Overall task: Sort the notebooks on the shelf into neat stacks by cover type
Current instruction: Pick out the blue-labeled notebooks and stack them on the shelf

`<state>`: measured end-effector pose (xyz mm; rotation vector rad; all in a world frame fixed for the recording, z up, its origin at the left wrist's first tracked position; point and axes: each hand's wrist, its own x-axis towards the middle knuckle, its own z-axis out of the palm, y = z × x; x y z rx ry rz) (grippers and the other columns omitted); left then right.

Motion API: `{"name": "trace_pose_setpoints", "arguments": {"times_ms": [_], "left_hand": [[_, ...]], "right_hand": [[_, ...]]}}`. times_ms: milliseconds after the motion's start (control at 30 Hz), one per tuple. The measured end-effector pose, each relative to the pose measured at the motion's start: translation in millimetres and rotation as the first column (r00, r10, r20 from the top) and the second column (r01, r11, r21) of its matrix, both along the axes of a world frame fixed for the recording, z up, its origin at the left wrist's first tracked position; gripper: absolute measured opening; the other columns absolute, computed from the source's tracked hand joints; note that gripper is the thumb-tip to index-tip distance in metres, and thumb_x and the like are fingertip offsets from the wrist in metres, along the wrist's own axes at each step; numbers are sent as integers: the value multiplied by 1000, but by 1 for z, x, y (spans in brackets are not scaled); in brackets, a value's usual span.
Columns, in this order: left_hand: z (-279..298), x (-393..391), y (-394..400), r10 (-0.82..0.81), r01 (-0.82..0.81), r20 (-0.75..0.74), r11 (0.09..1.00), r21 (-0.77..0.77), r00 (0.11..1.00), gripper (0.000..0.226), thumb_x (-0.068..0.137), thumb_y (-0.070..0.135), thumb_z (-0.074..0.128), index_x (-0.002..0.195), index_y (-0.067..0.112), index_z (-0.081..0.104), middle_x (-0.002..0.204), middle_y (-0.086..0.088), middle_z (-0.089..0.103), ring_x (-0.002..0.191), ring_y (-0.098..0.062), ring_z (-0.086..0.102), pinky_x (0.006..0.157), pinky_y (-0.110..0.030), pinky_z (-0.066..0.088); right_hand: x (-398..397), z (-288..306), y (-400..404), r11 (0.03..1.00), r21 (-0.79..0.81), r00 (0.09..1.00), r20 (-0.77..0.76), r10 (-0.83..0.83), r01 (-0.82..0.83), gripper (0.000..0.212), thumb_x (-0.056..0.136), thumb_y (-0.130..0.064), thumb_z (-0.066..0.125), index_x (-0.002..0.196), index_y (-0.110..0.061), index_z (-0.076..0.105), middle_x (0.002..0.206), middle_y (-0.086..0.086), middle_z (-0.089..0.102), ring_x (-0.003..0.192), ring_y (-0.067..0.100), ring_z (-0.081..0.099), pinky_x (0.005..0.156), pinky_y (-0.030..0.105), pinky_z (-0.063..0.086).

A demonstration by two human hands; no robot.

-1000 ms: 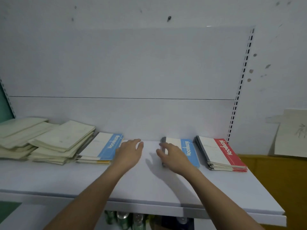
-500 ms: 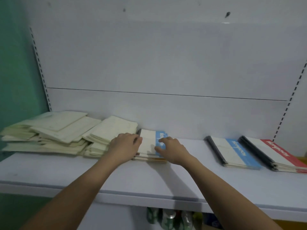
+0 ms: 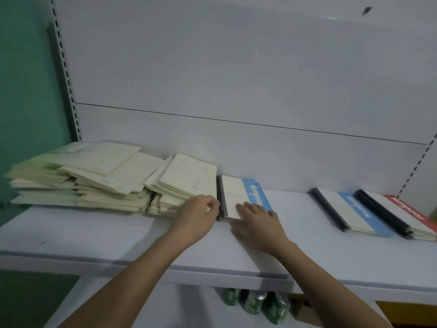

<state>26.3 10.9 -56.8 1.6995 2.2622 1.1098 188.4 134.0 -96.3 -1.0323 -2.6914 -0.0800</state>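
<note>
A small stack of white-and-blue notebooks (image 3: 236, 195) lies mid-shelf against the back panel. My left hand (image 3: 196, 216) sits at its dark spine, fingers curled onto that edge. Flat on the stack's front corner rests my right hand (image 3: 257, 223), fingers spread over the cover. Loose, untidy piles of cream notebooks (image 3: 106, 176) fill the left of the shelf, the nearest pile (image 3: 186, 176) touching the blue stack. Further right lie another white-and-blue stack (image 3: 352, 214) and a white-and-red stack (image 3: 402, 214), side by side.
The white shelf board (image 3: 94, 233) has bare surface in front of the stacks and between the two blue ones. A slotted upright (image 3: 66, 79) and a green wall (image 3: 23, 91) bound the left. Green bottles (image 3: 255, 304) stand below the shelf.
My view has swung left. Both hands left the right-hand blue stack and moved to the blue stack beside the cream piles, the left curling onto its spine.
</note>
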Motion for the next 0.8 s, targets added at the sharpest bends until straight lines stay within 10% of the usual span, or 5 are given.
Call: {"name": "trace_pose_setpoints", "arguments": {"times_ms": [200, 333, 467, 633, 800], "left_hand": [[-10, 19, 6, 1, 56, 453, 992, -113, 892, 27, 100, 33, 46, 108, 18, 67, 103, 1, 70, 97, -19, 66, 90, -39, 53], [4, 37, 13, 8, 185, 922, 979, -86, 386, 48, 97, 54, 46, 122, 15, 60, 109, -11, 71, 93, -34, 71, 90, -48, 56], [21, 40, 19, -122, 260, 992, 957, 126, -32, 60, 96, 57, 40, 129, 11, 60, 121, -17, 67, 109, -35, 65, 94, -52, 51], [28, 32, 19, -45, 73, 987, 997, 34, 156, 37, 100, 11, 44, 136, 12, 51, 119, -17, 67, 97, -31, 66, 69, -40, 56], [28, -3, 4, -87, -67, 940, 991, 116, 330, 42, 98, 0, 43, 135, 19, 48, 125, -15, 63, 101, -31, 63, 69, -39, 54]], "right_hand": [[22, 6, -14, 994, 101, 989, -138, 45, -31, 37, 99, -26, 47, 136, -30, 50, 129, -2, 55, 117, 25, 48, 84, 38, 42], [25, 10, -28, 984, 164, 868, -479, 135, -63, 44, 85, -4, 65, 126, -20, 63, 122, 3, 67, 104, 30, 63, 72, 39, 54], [24, 10, -43, 956, 240, 856, -444, 264, -170, 55, 81, -1, 60, 132, -22, 59, 133, 3, 61, 114, 26, 62, 83, 36, 56], [29, 23, -40, 918, -150, 888, -348, 299, -368, 53, 97, -56, 37, 147, -36, 37, 154, -17, 31, 141, 3, 27, 115, 26, 25], [27, 26, -5, 907, -340, 871, -489, 55, -248, 43, 102, -47, 30, 130, -26, 55, 132, -12, 53, 126, 10, 46, 101, 23, 34]]}}
